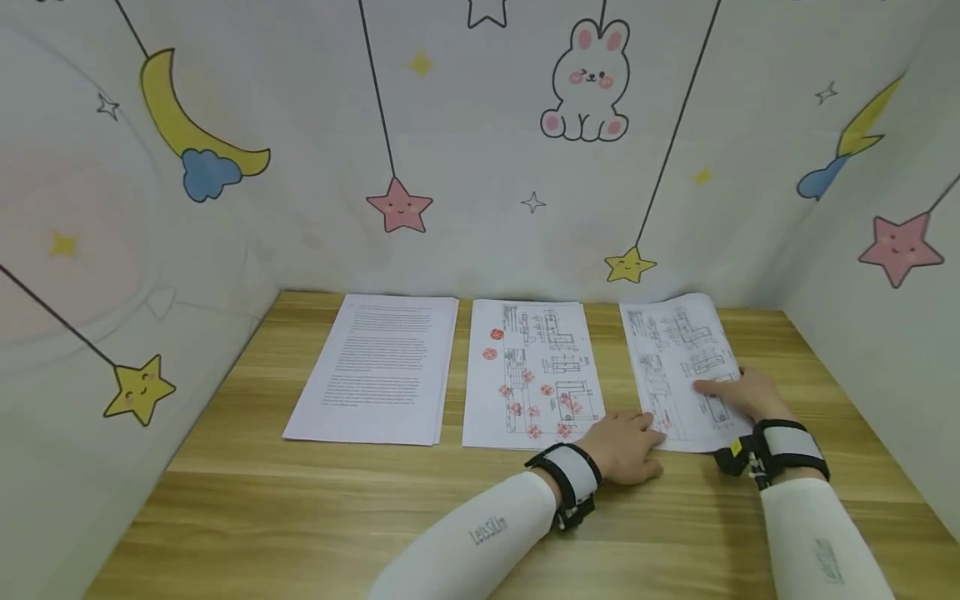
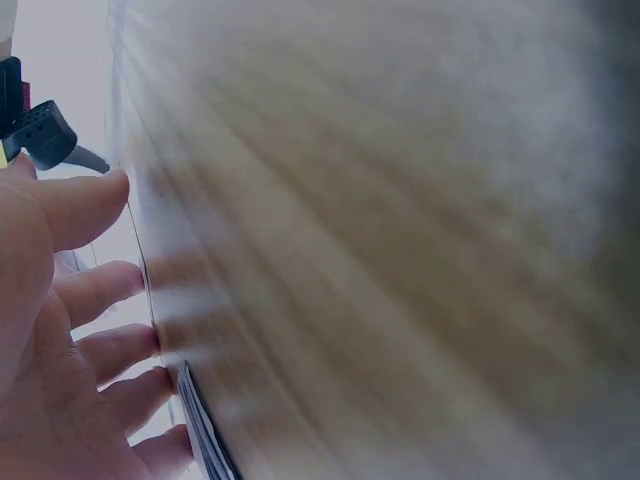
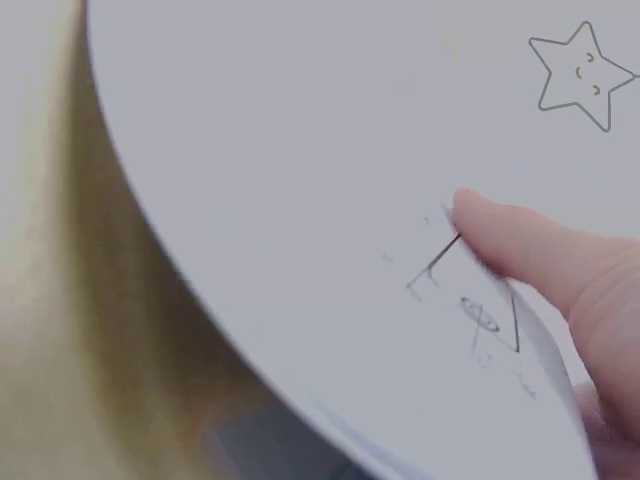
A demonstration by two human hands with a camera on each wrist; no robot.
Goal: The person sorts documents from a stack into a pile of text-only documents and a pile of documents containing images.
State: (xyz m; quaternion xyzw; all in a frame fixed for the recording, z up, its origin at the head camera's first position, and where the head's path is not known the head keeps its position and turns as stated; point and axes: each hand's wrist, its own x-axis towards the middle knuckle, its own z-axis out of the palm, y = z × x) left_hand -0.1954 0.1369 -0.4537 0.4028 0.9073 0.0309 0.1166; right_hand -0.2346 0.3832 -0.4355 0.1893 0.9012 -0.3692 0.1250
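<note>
A drawing sheet (image 1: 667,350) with line diagrams lies at the right of the table, its right side curved up. My right hand (image 1: 757,396) pinches that side, the thumb (image 3: 520,235) on the printed face and the other fingers mostly hidden behind the paper. My left hand (image 1: 622,446) is at the sheet's lower left corner, fingers extended, fingertips right at its edge. It also overlaps the lower right corner of the middle stack of drawings (image 1: 483,417), which bears several red round stamps. In the left wrist view, the layered edge of a paper stack (image 2: 205,430) shows beside the little finger.
A stack of text pages (image 1: 352,417) lies on the left of the wooden table (image 1: 300,517). White cloth walls (image 1: 480,242) with cartoon stars, a moon and a rabbit enclose the table at the back and both sides.
</note>
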